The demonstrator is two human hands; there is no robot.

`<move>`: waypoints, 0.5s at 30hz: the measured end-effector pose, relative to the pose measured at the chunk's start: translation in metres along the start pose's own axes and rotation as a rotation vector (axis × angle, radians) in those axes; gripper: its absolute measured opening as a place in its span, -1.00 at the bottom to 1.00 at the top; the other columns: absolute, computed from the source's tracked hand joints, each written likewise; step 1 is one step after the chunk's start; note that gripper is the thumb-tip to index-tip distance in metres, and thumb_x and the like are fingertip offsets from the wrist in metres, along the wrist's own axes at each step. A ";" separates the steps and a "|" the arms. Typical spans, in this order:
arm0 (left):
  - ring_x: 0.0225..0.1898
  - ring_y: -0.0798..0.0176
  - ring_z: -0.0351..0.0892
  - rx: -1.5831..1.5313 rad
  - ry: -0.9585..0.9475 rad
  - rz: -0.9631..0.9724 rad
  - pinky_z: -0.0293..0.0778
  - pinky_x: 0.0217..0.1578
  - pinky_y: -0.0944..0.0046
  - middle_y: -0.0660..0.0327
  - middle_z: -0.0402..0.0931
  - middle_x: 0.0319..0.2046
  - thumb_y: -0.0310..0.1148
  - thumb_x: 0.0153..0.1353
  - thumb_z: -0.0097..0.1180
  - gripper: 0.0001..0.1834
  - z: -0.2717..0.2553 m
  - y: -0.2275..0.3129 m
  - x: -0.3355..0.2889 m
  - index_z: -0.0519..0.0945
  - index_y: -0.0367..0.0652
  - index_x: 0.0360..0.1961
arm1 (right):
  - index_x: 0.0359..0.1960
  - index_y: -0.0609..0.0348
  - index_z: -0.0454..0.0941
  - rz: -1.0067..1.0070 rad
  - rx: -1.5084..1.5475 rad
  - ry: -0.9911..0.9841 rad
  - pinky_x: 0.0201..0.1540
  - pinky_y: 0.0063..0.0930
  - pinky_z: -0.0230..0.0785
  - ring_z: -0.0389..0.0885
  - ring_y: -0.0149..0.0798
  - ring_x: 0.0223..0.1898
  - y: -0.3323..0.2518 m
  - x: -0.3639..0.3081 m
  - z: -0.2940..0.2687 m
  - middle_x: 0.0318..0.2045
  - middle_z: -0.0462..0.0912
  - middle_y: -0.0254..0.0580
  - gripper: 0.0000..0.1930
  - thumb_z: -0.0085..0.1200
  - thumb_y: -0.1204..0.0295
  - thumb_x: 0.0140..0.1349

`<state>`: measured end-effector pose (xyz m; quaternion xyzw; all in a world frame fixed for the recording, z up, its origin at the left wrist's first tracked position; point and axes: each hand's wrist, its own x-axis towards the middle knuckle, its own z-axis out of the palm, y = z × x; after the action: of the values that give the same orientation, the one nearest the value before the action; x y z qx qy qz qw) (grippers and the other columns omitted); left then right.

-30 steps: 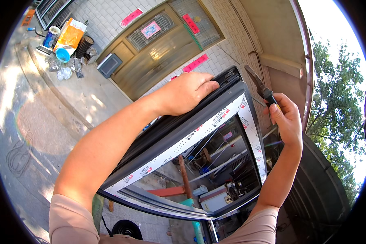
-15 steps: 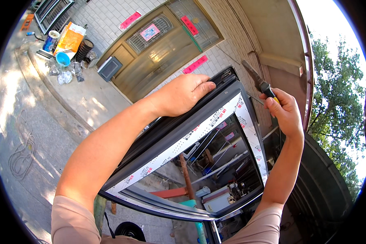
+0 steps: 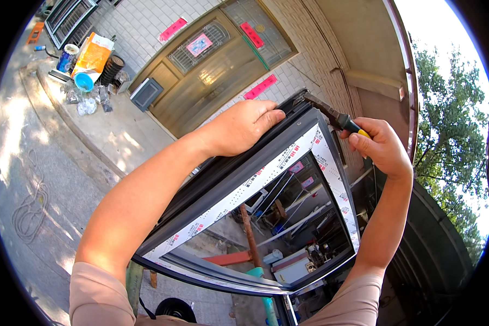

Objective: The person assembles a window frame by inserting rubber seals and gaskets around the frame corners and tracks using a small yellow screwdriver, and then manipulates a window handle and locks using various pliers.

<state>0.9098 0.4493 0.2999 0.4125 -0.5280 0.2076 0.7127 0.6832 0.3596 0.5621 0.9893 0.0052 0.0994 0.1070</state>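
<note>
A black window frame (image 3: 233,165) with white printed protective film (image 3: 280,163) stands tilted in front of me, glass inside it. My left hand (image 3: 243,127) lies closed over the dark upper rail, thumb pressed on top near the far corner. In my right hand (image 3: 383,145) is a knife (image 3: 327,111) with a flat brownish blade and a black-and-yellow handle. Its blade reaches to the upper far corner of the frame, where the tip meets the end of the black profile.
Below the frame are teal supports (image 3: 269,311) and a black coil (image 3: 175,309). Across the yard are a brass-coloured door (image 3: 206,81), a blue bucket (image 3: 83,81), an orange-and-white sack (image 3: 94,54) and a leaning dark panel (image 3: 146,94). Rope (image 3: 30,212) lies on the ground at left.
The knife has come down and left, from raised beside the frame to its upper corner. My right hand has lowered slightly; the left has stayed on the rail.
</note>
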 end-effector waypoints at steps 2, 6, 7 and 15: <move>-0.14 0.12 0.65 -0.029 -0.036 -0.066 0.54 0.01 0.11 -0.10 0.72 -0.19 -0.11 0.72 0.00 -0.55 0.001 0.005 0.000 0.62 -0.37 -0.04 | -0.01 0.26 0.79 0.032 0.040 0.022 -0.32 -0.60 0.27 0.43 -0.60 -0.39 0.003 0.000 -0.007 -0.41 0.64 -0.48 -0.63 0.28 0.13 0.56; -0.15 0.13 0.65 0.017 -0.076 -0.105 0.54 0.00 0.11 -0.09 0.72 -0.20 -0.09 0.72 0.00 -0.54 -0.002 0.012 0.001 0.62 -0.37 -0.05 | -0.02 0.25 0.79 0.062 0.069 -0.080 -0.37 -0.60 0.31 0.46 -0.58 -0.45 0.004 0.007 -0.012 -0.45 0.65 -0.43 -0.61 0.25 0.10 0.58; -0.16 0.14 0.65 -0.004 -0.062 -0.091 0.54 -0.01 0.11 -0.09 0.72 -0.21 -0.09 0.72 0.00 -0.54 -0.002 0.012 0.001 0.62 -0.37 -0.05 | -0.02 0.25 0.79 0.045 0.115 -0.043 -0.37 -0.61 0.32 0.47 -0.58 -0.45 0.004 0.009 -0.013 -0.45 0.66 -0.43 -0.61 0.24 0.10 0.58; -0.21 0.17 0.61 -0.078 -0.014 -0.037 0.54 -0.04 0.12 -0.04 0.71 -0.26 -0.11 0.72 -0.01 -0.54 -0.001 0.009 -0.003 0.63 -0.37 -0.06 | -0.07 0.23 0.79 -0.051 0.191 -0.005 -0.38 -0.61 0.34 0.47 -0.58 -0.49 0.018 0.016 -0.008 -0.49 0.65 -0.43 -0.60 0.22 0.08 0.60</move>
<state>0.9028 0.4556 0.3007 0.3955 -0.5329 0.1705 0.7284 0.6968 0.3447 0.5769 0.9947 0.0397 0.0933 0.0145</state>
